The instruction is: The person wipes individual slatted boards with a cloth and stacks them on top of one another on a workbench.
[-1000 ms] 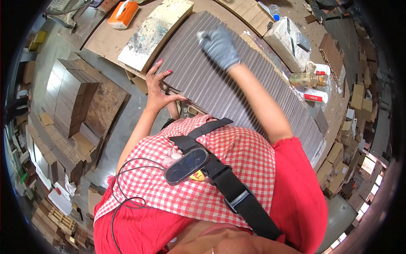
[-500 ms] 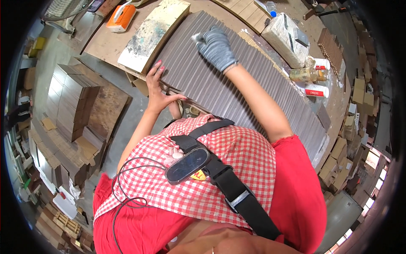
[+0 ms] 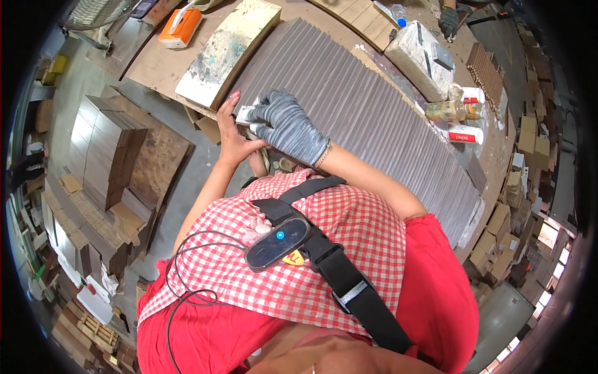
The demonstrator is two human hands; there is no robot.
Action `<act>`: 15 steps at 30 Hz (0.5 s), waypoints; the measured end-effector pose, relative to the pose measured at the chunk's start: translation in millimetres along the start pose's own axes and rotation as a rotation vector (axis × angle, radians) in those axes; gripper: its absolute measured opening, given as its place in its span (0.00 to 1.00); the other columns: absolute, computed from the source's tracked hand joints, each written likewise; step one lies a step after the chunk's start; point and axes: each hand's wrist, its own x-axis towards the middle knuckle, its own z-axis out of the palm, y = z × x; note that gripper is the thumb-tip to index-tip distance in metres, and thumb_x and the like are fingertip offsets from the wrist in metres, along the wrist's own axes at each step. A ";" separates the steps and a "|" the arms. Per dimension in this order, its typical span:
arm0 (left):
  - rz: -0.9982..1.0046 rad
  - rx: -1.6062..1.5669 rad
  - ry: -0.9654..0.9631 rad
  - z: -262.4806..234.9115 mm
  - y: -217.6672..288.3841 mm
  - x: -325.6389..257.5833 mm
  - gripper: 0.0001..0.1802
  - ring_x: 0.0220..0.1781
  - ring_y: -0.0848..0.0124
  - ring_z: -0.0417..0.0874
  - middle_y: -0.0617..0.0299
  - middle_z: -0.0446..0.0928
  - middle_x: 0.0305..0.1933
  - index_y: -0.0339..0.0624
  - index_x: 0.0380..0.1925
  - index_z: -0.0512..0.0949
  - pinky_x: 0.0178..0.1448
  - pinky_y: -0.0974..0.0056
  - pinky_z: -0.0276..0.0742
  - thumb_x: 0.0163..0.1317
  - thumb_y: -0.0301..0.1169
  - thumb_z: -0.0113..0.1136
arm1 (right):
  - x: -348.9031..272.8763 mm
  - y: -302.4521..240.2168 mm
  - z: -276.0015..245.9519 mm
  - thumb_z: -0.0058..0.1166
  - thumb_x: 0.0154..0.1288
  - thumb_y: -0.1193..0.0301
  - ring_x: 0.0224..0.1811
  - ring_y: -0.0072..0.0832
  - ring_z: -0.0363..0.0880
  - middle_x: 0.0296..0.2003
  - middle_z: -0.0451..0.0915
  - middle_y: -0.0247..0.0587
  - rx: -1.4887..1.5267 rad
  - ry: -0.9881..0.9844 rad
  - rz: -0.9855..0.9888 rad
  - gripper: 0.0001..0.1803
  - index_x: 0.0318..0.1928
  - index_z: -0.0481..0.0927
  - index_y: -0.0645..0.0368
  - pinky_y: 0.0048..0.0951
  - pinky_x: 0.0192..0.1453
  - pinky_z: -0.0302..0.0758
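A long row of thin grey-brown strips (image 3: 349,112), packed side by side, lies across the table before me. My right hand (image 3: 289,124), in a grey knit glove, is closed on a small white pad (image 3: 245,115) at the near left end of the row. I cannot tell whether the pad is cloth or sponge. Right beside it is my bare left hand (image 3: 233,140), its fingers stretched up along the end of the strips and its thumb spread toward the glove. Part of the left palm's contact with the strips is hidden.
A paint-stained white board (image 3: 227,56) borders the row on the left, with an orange box (image 3: 180,28) beyond. Past the right side stand a wrapped white block (image 3: 420,59), a jar (image 3: 445,111) and cups (image 3: 466,133). A co-worker's gloved hand (image 3: 448,23) shows at the far right.
My right hand has come down and left with the white pad, from the row's far part to its near left end beside my left hand. A co-worker's gloved hand has appeared.
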 end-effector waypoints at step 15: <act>-0.013 -0.025 0.026 2.1 -2.9 0.0 0.67 0.69 0.52 0.64 0.50 0.64 0.68 0.40 0.66 0.61 0.72 0.52 0.57 0.22 0.54 0.83 | 12.3 24.0 11.3 0.63 0.51 0.66 0.44 0.40 0.76 0.32 0.78 0.45 0.006 -0.019 -0.112 0.10 0.36 0.88 0.52 0.42 0.53 0.72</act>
